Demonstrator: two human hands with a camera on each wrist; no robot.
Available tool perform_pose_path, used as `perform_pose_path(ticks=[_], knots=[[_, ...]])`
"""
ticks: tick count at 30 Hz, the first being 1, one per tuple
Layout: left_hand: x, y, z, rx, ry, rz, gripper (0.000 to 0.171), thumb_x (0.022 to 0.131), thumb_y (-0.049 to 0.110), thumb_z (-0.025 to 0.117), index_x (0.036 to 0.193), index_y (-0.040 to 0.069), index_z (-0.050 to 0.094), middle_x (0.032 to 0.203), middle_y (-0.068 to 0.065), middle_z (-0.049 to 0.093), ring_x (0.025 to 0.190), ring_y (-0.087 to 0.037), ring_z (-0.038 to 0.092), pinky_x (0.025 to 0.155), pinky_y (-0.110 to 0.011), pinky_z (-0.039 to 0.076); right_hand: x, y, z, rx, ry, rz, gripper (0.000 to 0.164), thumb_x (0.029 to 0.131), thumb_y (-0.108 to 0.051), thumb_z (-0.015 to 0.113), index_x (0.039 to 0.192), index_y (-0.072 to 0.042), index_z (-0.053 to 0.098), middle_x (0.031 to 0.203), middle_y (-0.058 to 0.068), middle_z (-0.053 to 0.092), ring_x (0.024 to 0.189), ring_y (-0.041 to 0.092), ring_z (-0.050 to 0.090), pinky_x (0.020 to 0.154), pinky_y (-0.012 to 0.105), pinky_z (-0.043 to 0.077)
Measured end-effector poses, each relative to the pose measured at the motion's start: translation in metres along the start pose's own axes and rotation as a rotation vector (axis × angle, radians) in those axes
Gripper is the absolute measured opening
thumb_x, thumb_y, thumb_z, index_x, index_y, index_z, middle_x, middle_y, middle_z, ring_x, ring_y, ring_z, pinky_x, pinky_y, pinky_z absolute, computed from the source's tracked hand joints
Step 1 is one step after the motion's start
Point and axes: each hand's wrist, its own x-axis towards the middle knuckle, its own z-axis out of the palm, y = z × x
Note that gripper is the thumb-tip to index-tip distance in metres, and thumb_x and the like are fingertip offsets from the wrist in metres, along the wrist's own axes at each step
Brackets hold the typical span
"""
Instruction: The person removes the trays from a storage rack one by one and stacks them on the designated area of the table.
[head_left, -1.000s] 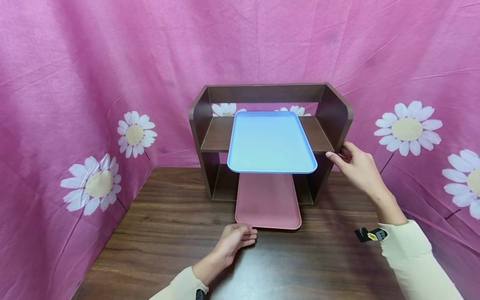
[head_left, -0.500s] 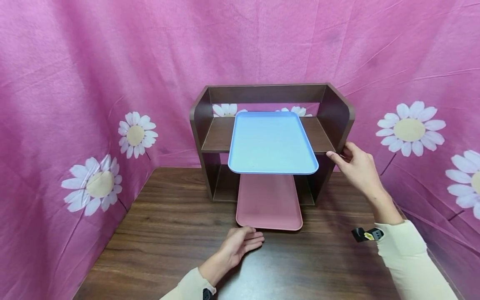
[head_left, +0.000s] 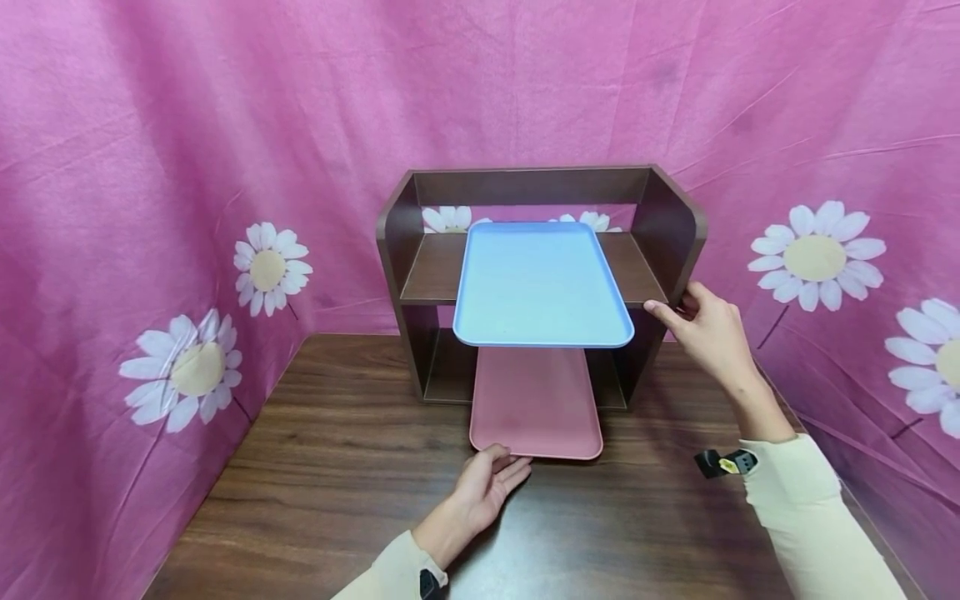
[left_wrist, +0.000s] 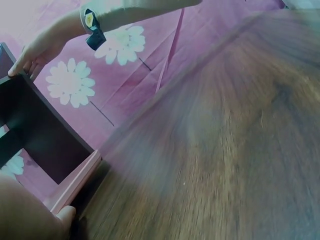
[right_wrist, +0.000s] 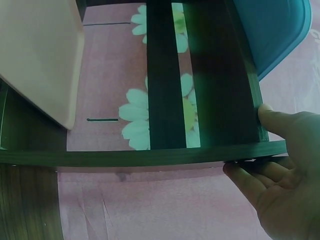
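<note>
A pink tray [head_left: 537, 404] lies in the lower level of a dark brown two-level shelf [head_left: 532, 185], its front part sticking out. At the tray's front left edge my left hand [head_left: 480, 492] holds the rim, thumb above and fingers below; in the left wrist view a fingertip [left_wrist: 66, 216] shows under the edge. My right hand [head_left: 712, 337] grips the shelf's right side panel, with the thumb on the middle board's front edge and the fingers round the outside, as the right wrist view also shows. On the upper level a blue tray [head_left: 543, 287] juts out over the pink one.
The shelf stands towards the back of a brown wood-grain table [head_left: 322, 467]. A pink curtain [head_left: 300, 100] with large white flowers hangs behind and at both sides. A dark wrist device [head_left: 726, 463] is on the right forearm.
My left hand has slid slightly right along the pink tray's front edge, and its thumb now overlaps the rim. The right hand stays on the shelf; both trays look still.
</note>
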Motion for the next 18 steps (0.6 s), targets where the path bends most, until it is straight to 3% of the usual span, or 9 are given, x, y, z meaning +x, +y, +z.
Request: perform_pose_path(ticks=[3, 9, 13, 18], knots=[[0.000, -0.001, 0.001, -0.032, 0.017, 0.011, 0.001, 0.102, 0.003, 0.046, 0.102, 0.004, 0.046, 0.130, -0.027, 0.054, 0.148, -0.054, 0.043, 0.124, -0.056, 0.040, 0.001, -0.001, 0.002, 0.001, -0.003, 0.008, 0.043, 0.096, -0.044, 0.079, 0.102, -0.004, 0.065, 0.087, 0.018, 0.077, 0.071, 0.012, 0.054, 0.062, 0.019, 0.039], [-0.001, -0.005, 0.006, -0.028, 0.049, 0.039, 0.003, 0.102, 0.005, 0.049, 0.104, 0.003, 0.050, 0.120, -0.020, 0.061, 0.142, -0.049, 0.053, 0.123, -0.056, 0.042, 0.001, 0.001, 0.003, 0.014, -0.024, 0.030, 0.046, 0.094, -0.045, 0.081, 0.104, -0.004, 0.065, 0.086, 0.018, 0.077, 0.063, 0.000, 0.056, 0.061, 0.017, 0.040], [-0.001, -0.005, 0.011, -0.040, 0.076, 0.073, 0.019, 0.101, 0.008, 0.052, 0.117, 0.000, 0.045, 0.118, -0.017, 0.057, 0.138, -0.045, 0.057, 0.123, -0.056, 0.043, 0.000, 0.002, 0.004, 0.021, -0.012, 0.048, 0.046, 0.094, -0.046, 0.081, 0.101, -0.004, 0.064, 0.080, 0.017, 0.076, 0.058, -0.003, 0.055, 0.058, 0.018, 0.040], [0.001, -0.005, 0.014, -0.144, 0.095, 0.136, 0.037, 0.100, 0.005, 0.050, 0.132, -0.004, 0.032, 0.132, -0.022, 0.045, 0.147, -0.051, 0.044, 0.123, -0.061, 0.040, 0.001, -0.001, 0.008, 0.036, -0.027, 0.058, 0.049, 0.094, -0.049, 0.081, 0.101, -0.002, 0.065, 0.079, 0.017, 0.076, 0.056, -0.006, 0.056, 0.055, 0.021, 0.041]])
